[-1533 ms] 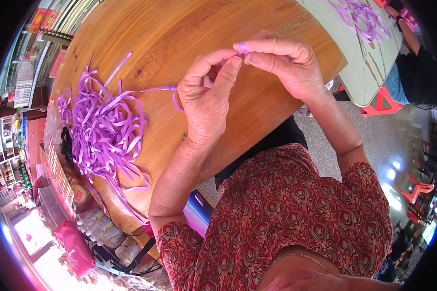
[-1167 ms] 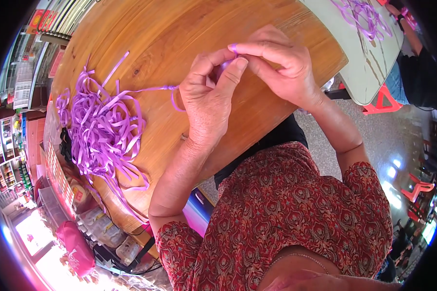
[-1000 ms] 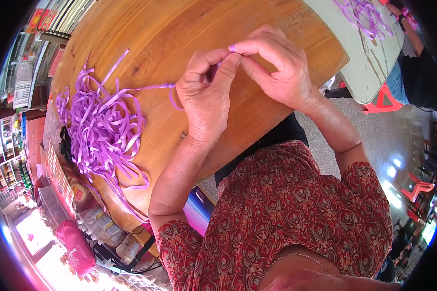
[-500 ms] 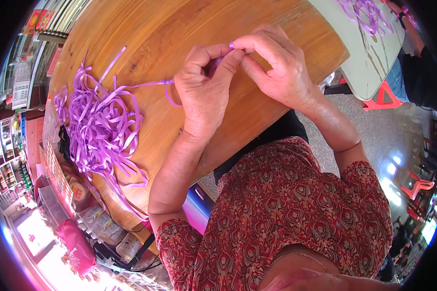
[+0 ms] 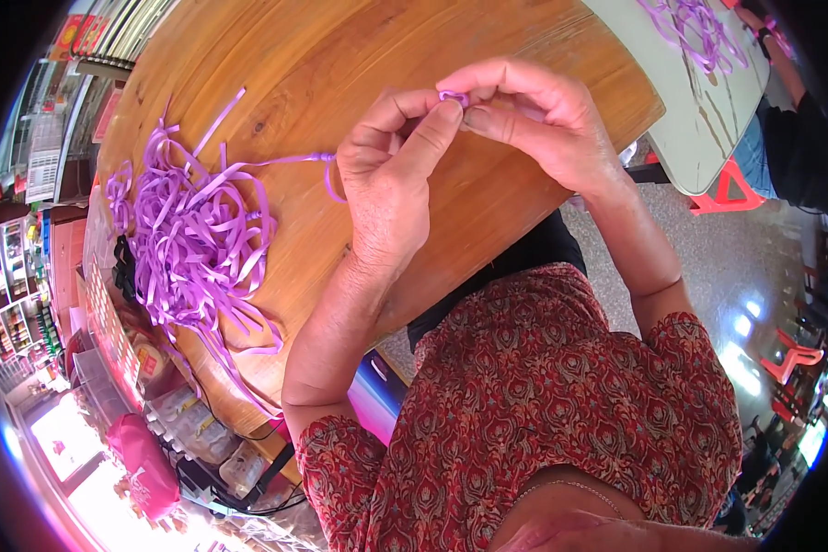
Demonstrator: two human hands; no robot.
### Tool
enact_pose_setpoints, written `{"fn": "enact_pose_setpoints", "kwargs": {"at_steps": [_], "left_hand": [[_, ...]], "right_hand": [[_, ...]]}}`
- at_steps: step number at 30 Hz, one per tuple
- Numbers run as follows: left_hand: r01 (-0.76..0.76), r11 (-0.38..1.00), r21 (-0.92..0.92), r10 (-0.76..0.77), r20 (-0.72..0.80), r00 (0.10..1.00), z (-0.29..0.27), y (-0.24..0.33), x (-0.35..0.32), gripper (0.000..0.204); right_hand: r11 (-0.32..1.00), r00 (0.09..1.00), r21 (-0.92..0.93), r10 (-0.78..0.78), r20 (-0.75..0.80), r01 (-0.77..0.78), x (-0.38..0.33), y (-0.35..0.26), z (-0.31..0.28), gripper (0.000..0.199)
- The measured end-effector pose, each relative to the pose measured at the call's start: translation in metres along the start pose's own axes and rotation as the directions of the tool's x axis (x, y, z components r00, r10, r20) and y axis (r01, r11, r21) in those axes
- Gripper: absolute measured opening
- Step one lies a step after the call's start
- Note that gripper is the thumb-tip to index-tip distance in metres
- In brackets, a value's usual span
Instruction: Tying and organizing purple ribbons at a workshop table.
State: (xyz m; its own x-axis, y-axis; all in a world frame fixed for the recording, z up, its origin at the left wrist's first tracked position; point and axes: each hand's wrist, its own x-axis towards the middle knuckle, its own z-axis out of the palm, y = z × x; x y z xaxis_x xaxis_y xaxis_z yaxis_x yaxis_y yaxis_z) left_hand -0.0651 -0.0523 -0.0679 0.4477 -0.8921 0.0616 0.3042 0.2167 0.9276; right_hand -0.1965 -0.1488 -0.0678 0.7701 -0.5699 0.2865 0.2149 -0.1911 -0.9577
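Above the wooden table (image 5: pixel 488 184), my left hand (image 5: pixel 391 175) pinches a purple ribbon (image 5: pixel 453 96) between thumb and forefinger. A small loop of it stands up at the fingertips. From the other side, my right hand (image 5: pixel 552 120) meets the loop, its forefinger at the top and its thumb just below, closed on the ribbon. A length of the ribbon runs left out of my left hand, with a small knot in it, to a large tangled heap of purple ribbon (image 5: pixel 198 235) on the table's left part. Inside my left palm the ribbon is hidden.
A white table (image 5: pixel 699 138) at the upper right bears another pile of purple ribbon (image 5: pixel 695 32), beside another person's arm (image 5: pixel 782 69). Red stools (image 5: pixel 731 189) stand on the floor there. Lower left are clear plastic containers (image 5: pixel 193 428) and a pink bag (image 5: pixel 144 467).
My right hand has shifted slightly right and down, and its fingers have spread a little. A small ribbon loop now shows between the fingertips. The heap stays put.
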Motion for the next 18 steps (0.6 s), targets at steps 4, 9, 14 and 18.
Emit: {"fn": "enact_pose_setpoints", "kwargs": {"at_steps": [4,9,14,18], "left_hand": [[-0.091,0.995,0.031,0.09,0.029,0.996,0.001,-0.003,-0.002,0.007],[-0.306,0.919,0.249,0.292,0.091,0.952,-0.001,-0.008,-0.002,0.007],[-0.285,0.875,0.391,0.315,-0.013,0.949,0.0,-0.006,0.001,0.005],[-0.233,0.88,0.414,0.281,-0.06,0.958,-0.005,-0.003,0.006,0.007]], "right_hand": [[0.962,0.99,0.234,0.129,0.064,-0.141,0.0,-0.006,-0.006,0.029],[0.983,0.997,-0.169,0.072,-0.04,-0.078,-0.003,-0.017,0.002,0.027],[0.429,0.907,-0.812,-0.321,0.272,0.395,0.008,-0.034,0.002,0.033],[0.111,0.77,-0.806,-0.395,0.501,0.582,0.02,-0.042,0.004,0.038]]}}
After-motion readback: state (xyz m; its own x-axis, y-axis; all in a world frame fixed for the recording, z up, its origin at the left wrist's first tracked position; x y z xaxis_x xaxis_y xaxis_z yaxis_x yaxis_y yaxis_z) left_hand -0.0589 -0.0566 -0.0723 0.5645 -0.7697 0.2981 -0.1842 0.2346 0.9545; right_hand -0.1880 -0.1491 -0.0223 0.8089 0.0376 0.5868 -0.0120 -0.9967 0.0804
